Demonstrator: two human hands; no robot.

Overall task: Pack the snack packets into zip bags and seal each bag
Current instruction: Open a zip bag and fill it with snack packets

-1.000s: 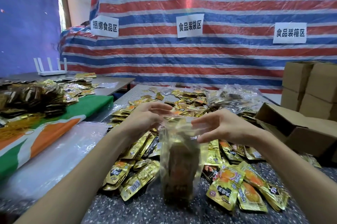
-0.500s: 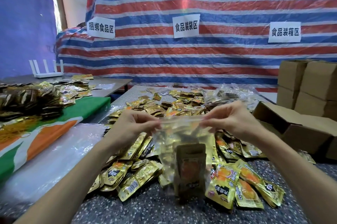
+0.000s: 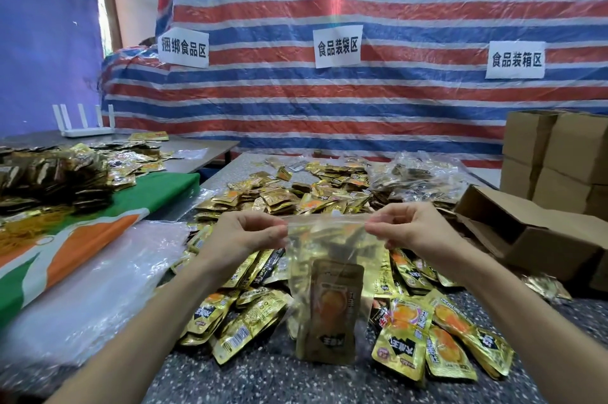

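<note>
The left hand (image 3: 245, 235) pinches the top left corner of a clear zip bag (image 3: 329, 272), and the right hand (image 3: 411, 229) pinches the top right corner, so the bag hangs stretched between them over the near edge of the speckled desk (image 3: 263, 377). A gold snack packet (image 3: 332, 311) sits inside the bag. More gold packets (image 3: 296, 196) lie in a big heap on the desk, out to its far edge.

Clear bag (image 3: 329, 239): upright, top edge pulled taut and level, bottom resting on speckled table (image 3: 263, 380). Seal state not discernible. Inside, at bottom: gold packet (image 3: 332, 311), upright, orange print facing front. Loose packets (image 3: 408, 344): gold foil, orange-and-black print, heaped overlapping on table beside and behind bag.
</note>
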